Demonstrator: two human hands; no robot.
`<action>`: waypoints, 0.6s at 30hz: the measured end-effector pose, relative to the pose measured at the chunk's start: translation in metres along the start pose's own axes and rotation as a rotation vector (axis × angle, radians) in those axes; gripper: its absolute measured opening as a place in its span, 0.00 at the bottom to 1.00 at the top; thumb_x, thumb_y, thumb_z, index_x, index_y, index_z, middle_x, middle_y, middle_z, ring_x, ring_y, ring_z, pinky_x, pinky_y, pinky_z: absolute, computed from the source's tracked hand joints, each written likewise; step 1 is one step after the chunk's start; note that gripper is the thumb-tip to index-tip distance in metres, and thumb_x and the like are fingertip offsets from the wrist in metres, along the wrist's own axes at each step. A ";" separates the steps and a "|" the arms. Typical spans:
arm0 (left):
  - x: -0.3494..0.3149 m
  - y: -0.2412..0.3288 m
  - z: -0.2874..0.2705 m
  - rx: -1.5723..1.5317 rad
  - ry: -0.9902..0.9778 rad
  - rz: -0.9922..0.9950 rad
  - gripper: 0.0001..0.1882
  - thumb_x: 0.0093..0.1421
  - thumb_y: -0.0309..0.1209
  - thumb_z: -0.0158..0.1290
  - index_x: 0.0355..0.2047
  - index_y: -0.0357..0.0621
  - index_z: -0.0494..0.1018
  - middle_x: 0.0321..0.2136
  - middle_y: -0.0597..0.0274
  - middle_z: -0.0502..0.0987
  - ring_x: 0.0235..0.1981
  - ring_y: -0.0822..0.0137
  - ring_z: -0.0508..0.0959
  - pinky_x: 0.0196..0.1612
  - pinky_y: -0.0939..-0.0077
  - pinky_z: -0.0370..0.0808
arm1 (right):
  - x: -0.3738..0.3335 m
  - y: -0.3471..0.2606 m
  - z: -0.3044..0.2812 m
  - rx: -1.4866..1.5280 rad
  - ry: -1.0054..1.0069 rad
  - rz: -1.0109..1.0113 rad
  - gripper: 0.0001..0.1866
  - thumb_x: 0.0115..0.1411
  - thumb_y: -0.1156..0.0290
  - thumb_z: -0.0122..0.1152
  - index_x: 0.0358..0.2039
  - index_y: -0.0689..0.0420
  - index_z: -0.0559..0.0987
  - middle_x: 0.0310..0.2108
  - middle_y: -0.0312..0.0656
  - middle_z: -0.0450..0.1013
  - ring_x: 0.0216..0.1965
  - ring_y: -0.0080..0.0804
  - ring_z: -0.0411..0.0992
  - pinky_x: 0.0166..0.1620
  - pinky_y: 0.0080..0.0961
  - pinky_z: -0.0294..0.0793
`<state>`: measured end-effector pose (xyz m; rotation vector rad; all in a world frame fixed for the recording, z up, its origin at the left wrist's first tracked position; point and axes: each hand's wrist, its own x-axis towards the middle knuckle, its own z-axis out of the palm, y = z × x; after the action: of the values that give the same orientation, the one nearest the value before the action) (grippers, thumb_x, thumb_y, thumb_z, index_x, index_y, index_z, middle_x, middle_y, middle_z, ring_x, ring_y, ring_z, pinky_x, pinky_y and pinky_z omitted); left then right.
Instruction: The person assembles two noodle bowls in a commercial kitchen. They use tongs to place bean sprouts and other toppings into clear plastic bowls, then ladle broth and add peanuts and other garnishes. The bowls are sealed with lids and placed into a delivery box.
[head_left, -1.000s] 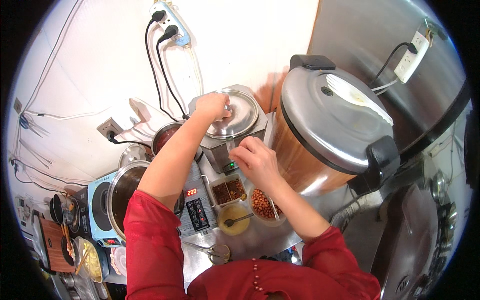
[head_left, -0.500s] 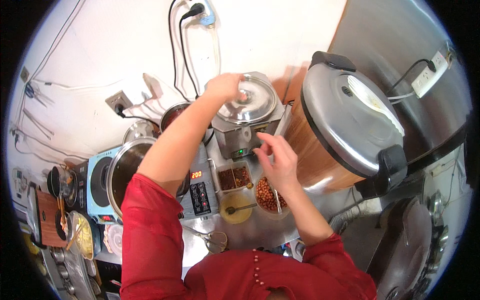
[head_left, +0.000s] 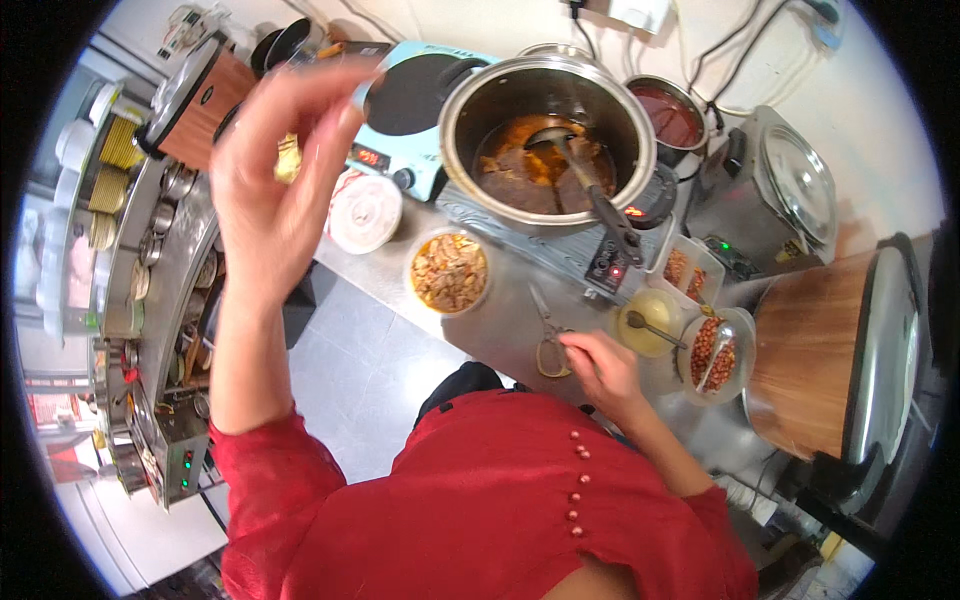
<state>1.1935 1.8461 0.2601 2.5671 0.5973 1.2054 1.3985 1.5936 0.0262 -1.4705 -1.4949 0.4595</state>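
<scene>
My left hand (head_left: pixel 275 185) is raised at the left, over the counter's edge. Its fingers are bent and slightly blurred, thumb and fingertips apart, with nothing seen in them. Low over the counter, my right hand (head_left: pixel 607 372) has loosely curled fingers, beside the handles of the scissors (head_left: pixel 553 352); whether they touch cannot be made out. A big steel pot (head_left: pixel 640 175) on a grey induction cooker (head_left: pixel 525 245) holds dark meat in reddish broth, with a black-handled ladle (head_left: pixel 590 185) in it. Nearer stands a bowl of chopped meat (head_left: pixel 450 272).
To the right are a bowl of peanuts (head_left: pixel 713 355), a yellow bowl (head_left: pixel 650 322) with a spoon, a divided sauce container (head_left: pixel 690 268), a lidded steel warmer (head_left: pixel 750 200) and a wood-patterned cooker (head_left: pixel 810 350). Left of the pot, a light-blue hotplate (head_left: pixel 410 140) adjoins a round lidded tub (head_left: pixel 365 213).
The view has swung left. My left hand has left the warmer's lid and moved to the left side. My right hand has come down from near the warmer to beside the scissors.
</scene>
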 end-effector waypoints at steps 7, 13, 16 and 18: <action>-0.220 -0.144 -0.009 -0.234 0.078 -1.073 0.10 0.65 0.25 0.51 0.44 0.38 0.76 0.28 0.65 0.76 0.22 0.79 0.73 0.22 0.85 0.70 | 0.063 0.008 0.110 0.055 -0.115 0.336 0.08 0.61 0.75 0.57 0.41 0.60 0.79 0.27 0.44 0.75 0.28 0.30 0.76 0.32 0.28 0.74; -0.268 -0.281 0.052 -0.238 0.171 -1.112 0.21 0.62 0.32 0.55 0.55 0.39 0.71 0.27 0.56 0.76 0.16 0.69 0.76 0.14 0.72 0.74 | 0.204 -0.001 0.207 -0.186 -0.039 0.109 0.09 0.60 0.72 0.57 0.38 0.62 0.80 0.35 0.55 0.77 0.37 0.54 0.76 0.40 0.41 0.74; -0.263 -0.315 0.061 -0.124 0.010 -1.031 0.17 0.59 0.29 0.57 0.48 0.37 0.75 0.28 0.50 0.77 0.22 0.65 0.78 0.18 0.68 0.73 | 0.256 0.003 0.253 -0.394 -0.110 0.352 0.11 0.59 0.69 0.59 0.38 0.62 0.80 0.37 0.56 0.77 0.40 0.55 0.76 0.43 0.43 0.74; -0.260 -0.321 0.064 -0.133 -0.054 -0.979 0.17 0.57 0.26 0.58 0.47 0.37 0.76 0.28 0.51 0.76 0.28 0.63 0.79 0.19 0.67 0.75 | 0.269 0.003 0.269 -0.477 -0.145 0.450 0.11 0.58 0.67 0.60 0.36 0.62 0.80 0.37 0.55 0.77 0.40 0.55 0.76 0.44 0.45 0.74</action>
<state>1.0103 2.0086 -0.0788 1.7528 1.4515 0.7641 1.2300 1.9334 -0.0073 -2.2121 -1.4423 0.5042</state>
